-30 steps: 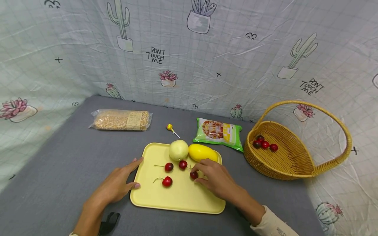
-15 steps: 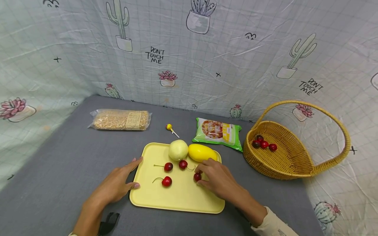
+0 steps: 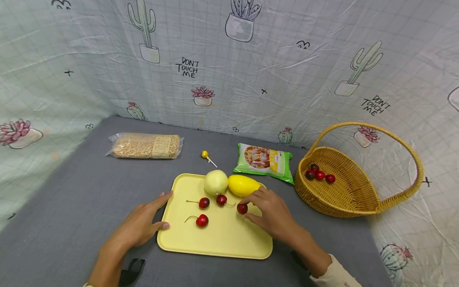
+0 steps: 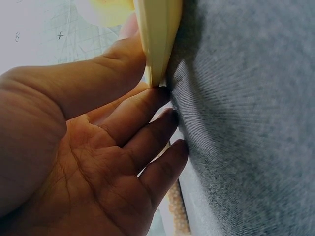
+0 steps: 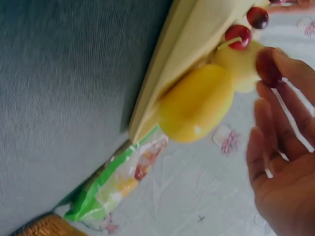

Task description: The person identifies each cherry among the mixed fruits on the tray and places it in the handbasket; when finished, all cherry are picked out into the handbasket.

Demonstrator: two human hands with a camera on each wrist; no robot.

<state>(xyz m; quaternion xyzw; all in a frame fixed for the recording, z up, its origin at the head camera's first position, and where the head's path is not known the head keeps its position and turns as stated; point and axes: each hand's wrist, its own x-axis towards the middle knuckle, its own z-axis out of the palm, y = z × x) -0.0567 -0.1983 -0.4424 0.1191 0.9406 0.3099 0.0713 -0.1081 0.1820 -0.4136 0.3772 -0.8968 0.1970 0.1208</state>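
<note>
Pinching a cherry [image 3: 242, 208], ample room toward near tray edge [image 3: 215, 254]

My right fingers [image 3: 256, 197] pinch opposite my right thumb [image 5: 299, 76]; well left of them, my left fingers [image 4: 137, 114] extend, left thumb [image 4: 101, 78] spread.

Yellow tray [image 3: 211, 243], apparently dark-red cherry [image 3: 242, 208].

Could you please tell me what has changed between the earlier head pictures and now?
The right hand has moved slightly to the right, and the cherry at its fingertips has shifted right with it; the hand now pinches that cherry. The left hand stays at the left edge of the yellow tray. The three other cherries on it and those in the basket look unmoved.
</note>
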